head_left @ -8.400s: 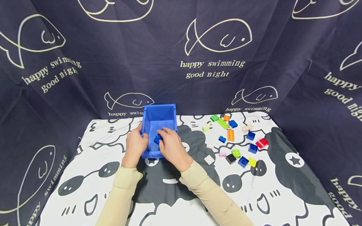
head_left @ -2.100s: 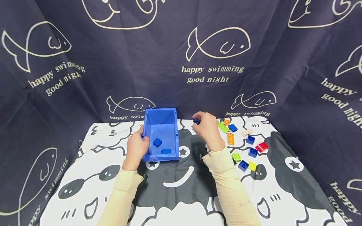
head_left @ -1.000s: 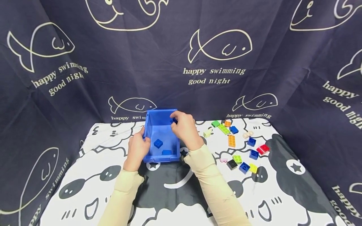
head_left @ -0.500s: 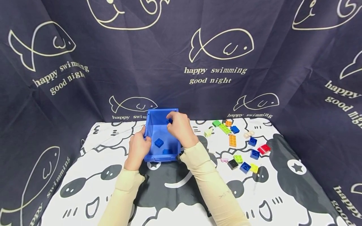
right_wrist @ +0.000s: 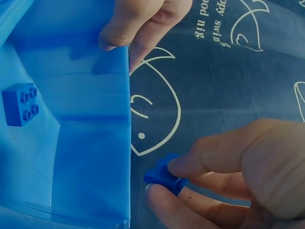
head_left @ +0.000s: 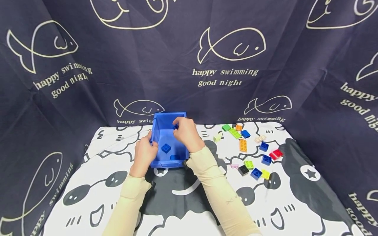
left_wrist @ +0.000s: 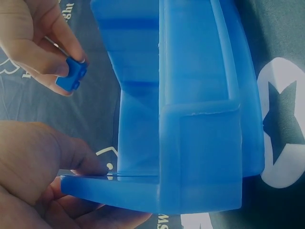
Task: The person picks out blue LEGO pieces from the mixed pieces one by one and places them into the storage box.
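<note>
My left hand [head_left: 146, 152] grips the left wall of a blue plastic bin [head_left: 169, 164], thumb inside and fingers outside, as the left wrist view shows. Over the bin's right side, my right hand [head_left: 188, 133] pinches a small blue toy brick [right_wrist: 164, 176] between thumb and fingers. That brick is off the bin floor and mostly hidden in the head view. Inside the bin lies a blue studded brick [head_left: 166, 148], studs up. Another blue brick [head_left: 175, 157] lies near the front wall, partly covered by the right hand's wrist area.
Loose bricks lie scattered right of the bin: several blue ones, including one blue brick [head_left: 256, 173], a red brick [head_left: 276, 154], an orange brick [head_left: 243, 145], a black brick [head_left: 243, 170] and a yellow brick [head_left: 265, 174]. A dark fish-print curtain [head_left: 230, 98] hangs behind the table.
My right hand has carried the small blue brick leftward from beside the bin to above it, slowing lately. That brick has left the table pile. My left hand keeps its grip on the bin.
</note>
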{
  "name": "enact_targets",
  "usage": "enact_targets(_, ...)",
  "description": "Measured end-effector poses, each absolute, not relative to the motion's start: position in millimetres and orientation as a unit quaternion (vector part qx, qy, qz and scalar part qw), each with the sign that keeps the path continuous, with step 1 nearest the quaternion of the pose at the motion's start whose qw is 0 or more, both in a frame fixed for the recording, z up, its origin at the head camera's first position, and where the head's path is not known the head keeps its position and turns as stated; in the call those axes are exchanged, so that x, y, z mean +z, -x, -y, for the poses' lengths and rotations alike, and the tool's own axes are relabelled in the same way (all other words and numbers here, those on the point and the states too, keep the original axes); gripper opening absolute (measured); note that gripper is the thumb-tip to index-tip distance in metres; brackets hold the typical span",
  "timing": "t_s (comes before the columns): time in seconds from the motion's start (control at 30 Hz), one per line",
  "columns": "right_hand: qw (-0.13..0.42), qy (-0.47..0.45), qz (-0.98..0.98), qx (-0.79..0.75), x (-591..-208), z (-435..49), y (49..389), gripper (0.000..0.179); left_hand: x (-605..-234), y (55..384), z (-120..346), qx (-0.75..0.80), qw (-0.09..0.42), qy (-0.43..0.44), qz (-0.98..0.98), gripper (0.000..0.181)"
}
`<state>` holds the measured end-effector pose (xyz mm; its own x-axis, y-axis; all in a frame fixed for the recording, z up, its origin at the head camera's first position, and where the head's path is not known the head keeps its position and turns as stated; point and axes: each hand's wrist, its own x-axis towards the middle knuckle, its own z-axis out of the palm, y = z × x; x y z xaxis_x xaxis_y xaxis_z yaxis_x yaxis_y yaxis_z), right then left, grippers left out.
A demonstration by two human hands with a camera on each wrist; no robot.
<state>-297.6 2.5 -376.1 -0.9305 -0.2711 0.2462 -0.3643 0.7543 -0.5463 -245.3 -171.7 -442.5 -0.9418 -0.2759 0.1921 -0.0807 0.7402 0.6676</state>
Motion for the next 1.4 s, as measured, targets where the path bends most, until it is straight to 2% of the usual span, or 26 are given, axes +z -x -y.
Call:
enact_targets(0.67, 0.031, -0.136, 0.946, 0.293, -381.7, 2.7, 299.7, 0.031, -441.6, 244.6, 170.3, -0.343, 0.145, -0.095, 0.923, 0.058)
enact_targets(1.13, 0.048, -0.150, 0.941, 0.299, -374.9, -2.7, 295.8, 0.032, -439.9, 245.4, 169.3, -0.345, 0.136, -0.094, 0.924, 0.059)
enact_targets(1.4, 0.038, -0.134, 0.940, 0.310, -370.5, -11.8, 294.0, 0.031, -441.1, 245.4, 170.6, -0.345, 0.134, -0.098, 0.924, 0.059)
